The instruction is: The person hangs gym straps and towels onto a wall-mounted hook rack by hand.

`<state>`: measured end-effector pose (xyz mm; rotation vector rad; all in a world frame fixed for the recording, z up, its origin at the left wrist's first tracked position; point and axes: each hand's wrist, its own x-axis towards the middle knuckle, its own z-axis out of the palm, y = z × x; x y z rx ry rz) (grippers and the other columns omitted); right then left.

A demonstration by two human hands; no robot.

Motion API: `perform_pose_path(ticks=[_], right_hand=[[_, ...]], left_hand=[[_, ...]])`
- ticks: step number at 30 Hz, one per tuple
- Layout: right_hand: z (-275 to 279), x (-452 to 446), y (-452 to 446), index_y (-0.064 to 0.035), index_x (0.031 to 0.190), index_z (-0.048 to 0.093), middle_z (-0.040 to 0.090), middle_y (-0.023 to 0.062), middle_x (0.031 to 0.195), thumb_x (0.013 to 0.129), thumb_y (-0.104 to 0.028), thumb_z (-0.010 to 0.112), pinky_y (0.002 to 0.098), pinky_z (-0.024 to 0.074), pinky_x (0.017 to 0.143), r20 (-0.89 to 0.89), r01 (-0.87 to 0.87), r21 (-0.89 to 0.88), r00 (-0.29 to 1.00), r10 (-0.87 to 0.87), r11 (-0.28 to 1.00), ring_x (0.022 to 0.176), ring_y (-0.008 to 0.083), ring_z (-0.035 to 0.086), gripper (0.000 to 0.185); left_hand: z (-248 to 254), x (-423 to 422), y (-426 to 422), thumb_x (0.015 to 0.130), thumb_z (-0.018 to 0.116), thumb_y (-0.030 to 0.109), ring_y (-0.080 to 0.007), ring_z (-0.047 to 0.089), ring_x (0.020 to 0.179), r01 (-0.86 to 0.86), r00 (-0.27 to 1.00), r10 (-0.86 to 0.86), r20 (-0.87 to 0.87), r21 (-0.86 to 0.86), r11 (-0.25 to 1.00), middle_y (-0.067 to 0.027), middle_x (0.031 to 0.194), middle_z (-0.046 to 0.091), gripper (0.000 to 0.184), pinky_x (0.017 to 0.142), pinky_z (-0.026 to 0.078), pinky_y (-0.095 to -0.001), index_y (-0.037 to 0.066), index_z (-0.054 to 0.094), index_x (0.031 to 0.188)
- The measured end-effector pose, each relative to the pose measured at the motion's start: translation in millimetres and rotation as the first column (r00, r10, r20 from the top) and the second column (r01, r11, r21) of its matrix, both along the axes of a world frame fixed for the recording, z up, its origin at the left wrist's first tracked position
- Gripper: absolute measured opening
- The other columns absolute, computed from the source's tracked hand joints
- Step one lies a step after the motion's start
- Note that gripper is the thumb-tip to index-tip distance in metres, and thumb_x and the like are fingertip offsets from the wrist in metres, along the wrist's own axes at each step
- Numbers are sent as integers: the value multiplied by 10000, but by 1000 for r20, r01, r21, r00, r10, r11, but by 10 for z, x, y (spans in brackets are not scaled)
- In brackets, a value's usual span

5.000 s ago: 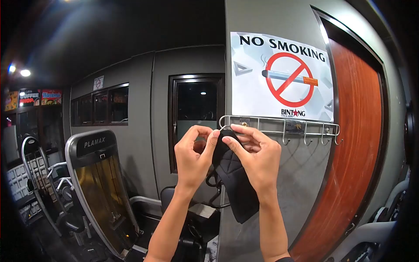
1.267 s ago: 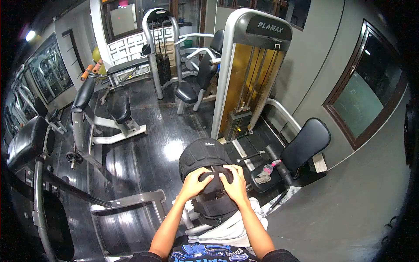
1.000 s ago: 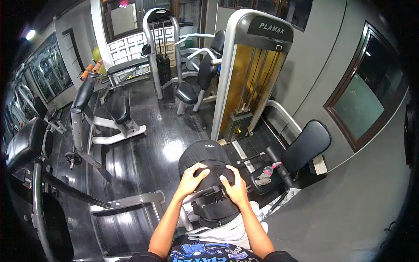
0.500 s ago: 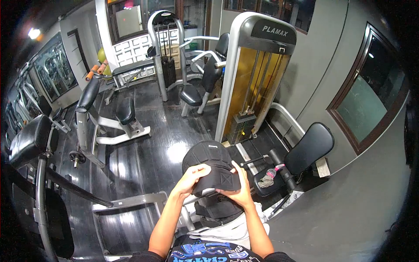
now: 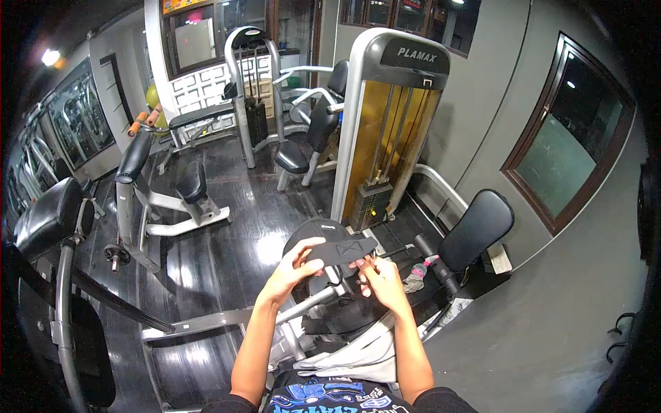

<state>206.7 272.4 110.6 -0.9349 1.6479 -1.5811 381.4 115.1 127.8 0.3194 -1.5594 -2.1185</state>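
Note:
A black strap [image 5: 344, 250] with an X-stitched patch is stretched between my two hands. My left hand [image 5: 295, 270] pinches its left end between thumb and fingers. At its right end, my right hand [image 5: 379, 275] grips the strap near a small dark fitting, partly hidden by the fingers. Behind and below the strap lies a rounded black padded piece [image 5: 318, 229] with a small white label. White cloth [image 5: 358, 354] lies close to my body, below black fabric.
The PLAMAX weight machine [image 5: 396, 124] stands ahead, with a padded seat back [image 5: 476, 230] to its right. Grey and pink gloves [image 5: 417, 275] rest on its seat. A metal frame [image 5: 200, 320] is at the lower left, a grey wall [image 5: 544, 330] at the right.
Earlier the hands held a black item at a wall hook rail. Now the view faces the machines. In the last half second the strap has risen and been drawn out between both hands.

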Motion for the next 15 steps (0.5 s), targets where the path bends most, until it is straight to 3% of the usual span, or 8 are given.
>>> perform_pose_path(ticks=[1,2,3,6,9,10,12,15], right_hand=[[22,8,29,11,981,680,526,-9,668,1041,-246,568,234,427,465,-2,2,-1,1000,-2,1000,533,75,518,287],[55,0,69,-5,926,650,513,-16,664,1044,-234,554,236,420,460,22,-27,-17,999,28,999,525,71,502,275],[80,-16,115,-22,870,620,501,-23,660,1048,-223,539,239,414,454,46,-57,-34,997,59,998,517,67,486,280],[103,-12,229,-41,954,620,501,-40,679,1068,-238,508,207,390,449,23,-126,-37,992,127,991,519,33,465,254],[314,161,357,-55,942,617,475,-57,672,1079,-293,498,205,370,444,27,-142,10,989,142,990,515,29,428,300],[328,191,389,-56,943,618,466,-61,667,1081,-302,492,206,371,445,49,-147,-1,988,147,989,516,28,429,309],[369,242,456,-63,912,603,447,-66,657,1083,-331,488,212,365,444,68,-127,-21,989,128,992,517,30,427,338],[329,210,581,-75,870,576,447,-63,656,1082,-330,495,214,355,446,80,-93,-60,992,97,994,513,34,421,341]], left_hand=[[59,22,47,907,755,231,-146,593,1013,-66,996,76,42,-190,979,-36,1079,609,546,997,472,-345,73,532,1380],[5,50,3,845,823,261,-176,568,1139,-30,984,76,161,-271,962,-80,1178,615,642,1031,432,-348,91,535,1392],[37,72,28,845,823,261,-176,568,1139,-29,985,75,158,-272,962,-80,1178,615,642,1031,432,-348,91,535,1392],[78,139,113,777,874,346,-230,536,1267,147,946,26,322,-502,852,-129,1322,596,754,1097,399,-374,79,544,1400],[137,80,323,740,886,376,-266,529,1307,76,993,-2,117,-632,771,-148,1389,555,850,1130,395,-405,53,502,1426],[208,81,421,740,886,376,-266,529,1307,80,993,-8,116,-631,772,-148,1389,555,850,1130,395,-405,53,502,1426],[363,79,596,723,883,324,-295,554,1286,-42,995,98,25,-779,626,-162,1364,566,869,1106,422,-402,72,479,1450],[390,11,706,722,859,273,-339,588,1239,-93,991,135,-17,-811,577,-178,1357,570,858,1068,456,-408,95,467,1465]])
